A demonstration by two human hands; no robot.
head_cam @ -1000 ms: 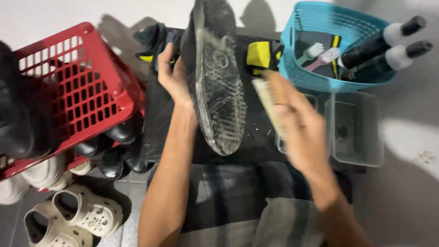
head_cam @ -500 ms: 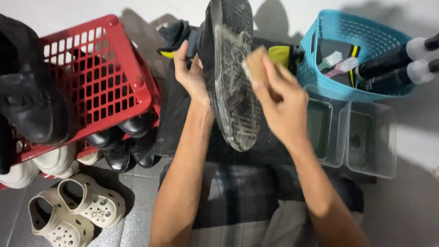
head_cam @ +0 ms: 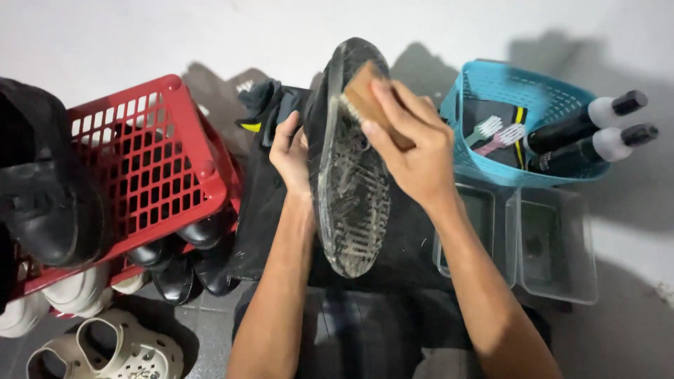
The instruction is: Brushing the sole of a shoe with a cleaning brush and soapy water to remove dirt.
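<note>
Left hand (head_cam: pixel 293 156) grip wrapped on black shoe (head_cam: pixel 349 168), sole up over my lap | right hand (head_cam: pixel 413 144) grip pinching wooden brush (head_cam: pixel 366 98), bristles on sole's toe end, just past left grip | judgement: steady shoe, short firm strokes along tread, away from blue basket (head_cam: pixel 484 88).

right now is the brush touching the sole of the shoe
Touching. The head view shows the right hand pressing the wooden brush bristles-down against the shoe sole near its toe end, with no gap visible.
</note>
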